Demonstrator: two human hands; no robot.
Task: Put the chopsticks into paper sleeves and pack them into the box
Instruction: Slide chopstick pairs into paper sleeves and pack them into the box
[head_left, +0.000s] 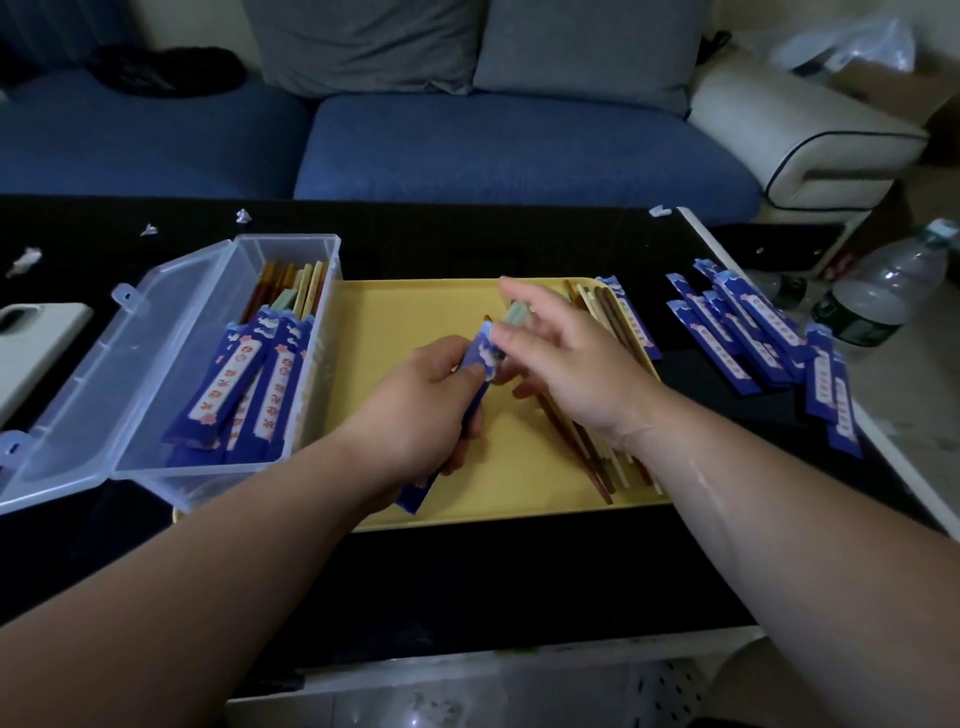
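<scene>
My left hand (421, 400) grips a blue paper sleeve (480, 358) over the yellow tray (415, 322). My right hand (566, 358) pinches a pale green pair of chopsticks (519, 312) whose lower end sits in the sleeve's mouth. Loose brown and cream chopsticks (597, 447) lie along the tray's right side, partly under my right wrist. The clear plastic box (171, 379) stands open at the left and holds several sleeved pairs (249, 374). Empty blue sleeves (763, 343) are spread on the black table to the right.
A phone (31, 348) lies at the far left of the table. Small paper scraps (241, 215) dot the back edge. A plastic water bottle (883, 291) stands off the table's right side. A blue sofa (467, 145) runs behind the table.
</scene>
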